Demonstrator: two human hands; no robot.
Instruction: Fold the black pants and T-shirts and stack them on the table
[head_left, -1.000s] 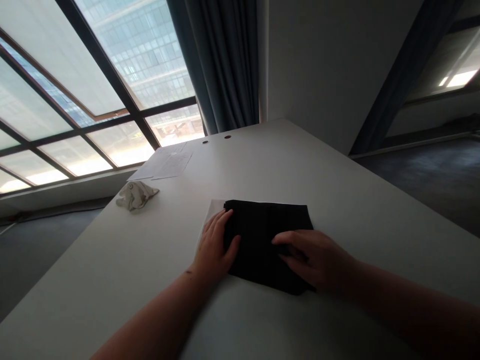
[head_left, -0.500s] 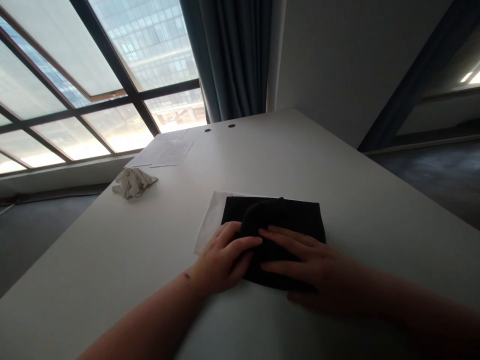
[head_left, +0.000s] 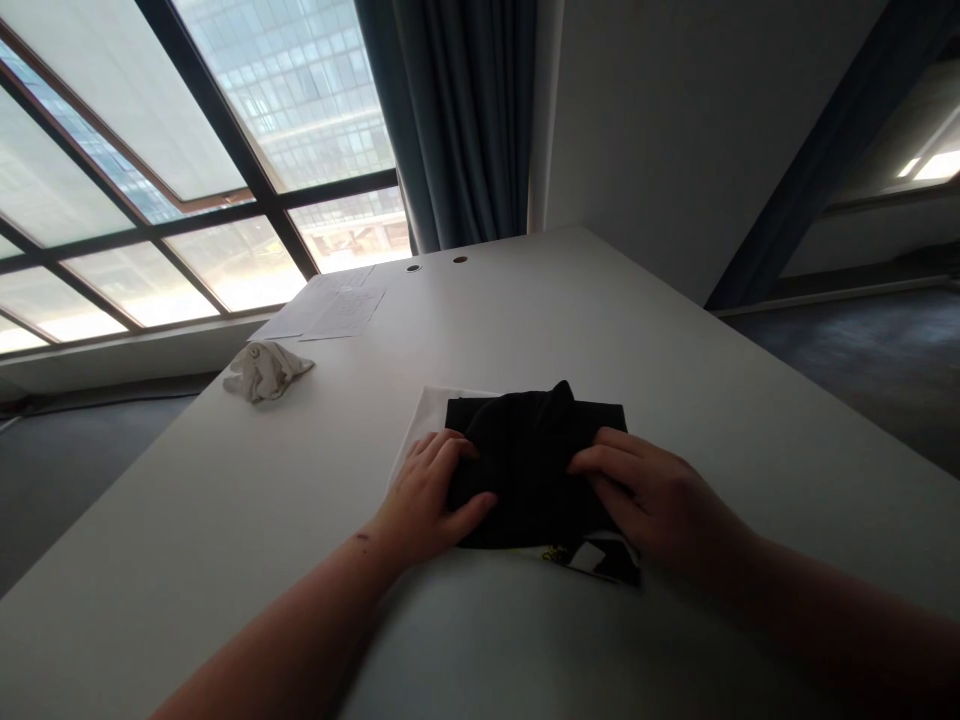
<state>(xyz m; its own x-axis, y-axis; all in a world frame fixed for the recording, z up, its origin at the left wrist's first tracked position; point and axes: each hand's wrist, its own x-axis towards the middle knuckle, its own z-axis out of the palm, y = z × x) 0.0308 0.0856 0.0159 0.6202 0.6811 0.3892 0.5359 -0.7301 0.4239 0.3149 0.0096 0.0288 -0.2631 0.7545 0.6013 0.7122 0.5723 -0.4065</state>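
A folded black cloth garment [head_left: 525,465] lies in front of me, its top layer rumpled up into a small peak. At its near right corner a printed part [head_left: 589,555] shows white and yellow-green marks on black. Beneath it, a white sheet or cloth [head_left: 424,410] sticks out at the left and far side. My left hand [head_left: 431,490] rests on the garment's left side, thumb and fingers apart. On the right, my right hand [head_left: 637,485] pinches the garment's fabric between thumb and fingers. Its lower fingers are partly hidden.
A crumpled off-white cloth [head_left: 268,372] lies at the left of the white table [head_left: 480,340]. Printed papers [head_left: 341,310] are behind it, near the window. Two round cable holes [head_left: 460,260] sit near the far edge. A blue curtain [head_left: 465,130] hangs beyond.
My right hand has gone from lying flat on the garment to pinching its right side. The top layer has shifted and bunched up, uncovering the printed part. My left hand's thumb has spread away.
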